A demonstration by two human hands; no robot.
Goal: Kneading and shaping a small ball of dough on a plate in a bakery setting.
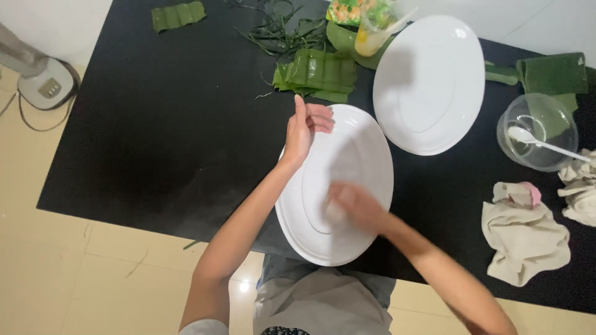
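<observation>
- Head view looks down on a black bench (155, 142); a white oval plate (360, 161) lies at its near edge, its lower rim over the lip, above the person's lap.
- Left hand (305, 129) rests against the plate's upper-left rim, fingers together and nearly straight, steadying it rather than gripping it.
- Right hand (355, 208) is blurred, pressed on the plate's middle with something small and pale under it; whether the fingers pinch it or lie flat, I cannot tell.
- Risk: a hard rubbing stroke toward the body could push the plate further off the edge, since the left hand only props one side, so it might tip to the floor.
- Risk: a wide stroke outward may knock the second plate (429, 84), which lies just beside it, rims nearly touching.
- Folded green leaves (318, 74) sit close above the left hand and could be nudged.
- Clear bowl (537, 131) with spoon (543, 142) and beige cloth (524, 239) lie well apart, right.
</observation>
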